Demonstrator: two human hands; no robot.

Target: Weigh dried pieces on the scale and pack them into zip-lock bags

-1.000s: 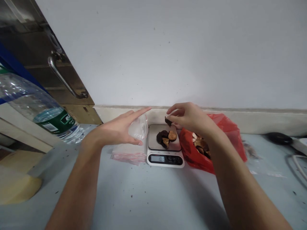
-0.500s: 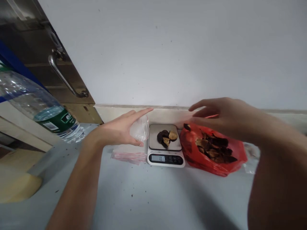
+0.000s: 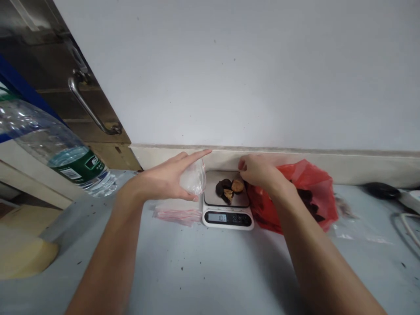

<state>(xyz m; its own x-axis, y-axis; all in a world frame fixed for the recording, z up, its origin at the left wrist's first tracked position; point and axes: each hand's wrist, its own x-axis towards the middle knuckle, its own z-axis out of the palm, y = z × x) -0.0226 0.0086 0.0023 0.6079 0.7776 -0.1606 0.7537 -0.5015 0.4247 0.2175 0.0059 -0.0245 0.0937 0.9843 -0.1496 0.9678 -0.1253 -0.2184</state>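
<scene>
A small digital scale [image 3: 229, 220] reads about 10.1, with several dark, dried slices [image 3: 225, 189] on its steel plate. My left hand [image 3: 167, 177] is at its left, thumb and forefinger stretched wide apart. Between them a clear zip bag [image 3: 193, 178] stands upright against the palm; the other fingers, hidden, seem to keep it there. My right hand [image 3: 257, 169] hovers at the plate's back right corner, fingers curled together; whatever they pinch is hidden. Its forearm crosses a red plastic bag [image 3: 323, 188] holding more dark slices.
Flat zip bags [image 3: 177, 214] lie left of the scale. A water bottle [image 3: 75, 162] tilts at far left, near a yellowish round object [image 3: 33, 258]. Another clear bag [image 3: 354, 229] and a black-ended item with a cable [image 3: 382, 190] are at right. A white wall [image 3: 229, 78] rises behind.
My right hand has come left and down from above the red bag to the scale's back right corner, its fingers now curled. My left hand, the slices and the reading look the same.
</scene>
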